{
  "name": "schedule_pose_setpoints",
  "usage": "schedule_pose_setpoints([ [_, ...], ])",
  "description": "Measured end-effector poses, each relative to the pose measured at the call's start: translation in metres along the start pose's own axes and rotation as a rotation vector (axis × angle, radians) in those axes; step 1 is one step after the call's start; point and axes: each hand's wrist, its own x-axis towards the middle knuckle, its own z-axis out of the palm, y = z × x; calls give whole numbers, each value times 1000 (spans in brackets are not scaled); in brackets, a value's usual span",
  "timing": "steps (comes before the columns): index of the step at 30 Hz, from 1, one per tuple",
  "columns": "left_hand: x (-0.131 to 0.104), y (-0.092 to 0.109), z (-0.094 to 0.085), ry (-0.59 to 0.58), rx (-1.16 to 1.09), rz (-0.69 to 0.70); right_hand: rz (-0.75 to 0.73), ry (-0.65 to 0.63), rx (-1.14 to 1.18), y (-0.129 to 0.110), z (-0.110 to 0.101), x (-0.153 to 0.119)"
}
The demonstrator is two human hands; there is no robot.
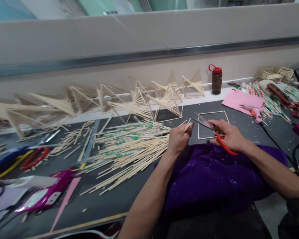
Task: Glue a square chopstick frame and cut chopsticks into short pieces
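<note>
My left hand [178,138] is closed around thin wooden sticks [188,124], whose ends poke out past the thumb; how many it holds is hard to make out. In my right hand [228,134] is a pair of scissors [224,144] with orange-red handles, the blades parted and pointing left toward those stick ends. Behind the scissors lies a square frame of thin sticks [213,113], partly covered by my right hand. A wide pile of loose wooden sticks [137,149], some in green-printed paper, spreads out left of my left hand.
Twisted stick models [161,99] line the wall. A brown bottle [216,81] with a red lid stands behind. A pink glue gun [255,113] rests on the right, a magenta one [46,192] on the left near red-handled pliers [37,157]. Purple cloth [214,179] hangs over the front edge.
</note>
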Motion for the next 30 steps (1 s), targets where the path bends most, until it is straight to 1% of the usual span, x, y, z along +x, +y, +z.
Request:
schedule_pose_setpoints([
  [5, -4, -13, 1, -28, 156, 34, -31, -24, -65, -5, 6, -3],
  [10, -5, -20, 4, -70, 211, 59, -18, -28, -154, -3, 11, -2],
  [13, -6, -20, 4, -99, 185, 84, -43, -15, -189, -3, 12, -2],
  [18, -9, -16, 3, -145, 120, 156, -95, 21, -171, -6, 16, -5],
  [26, -11, -16, 9, -190, 134, 243, -97, -37, -98, -8, 18, -5],
  [30, -11, -12, 7, -266, 157, 207, -101, -81, -66, -7, 17, -5],
])
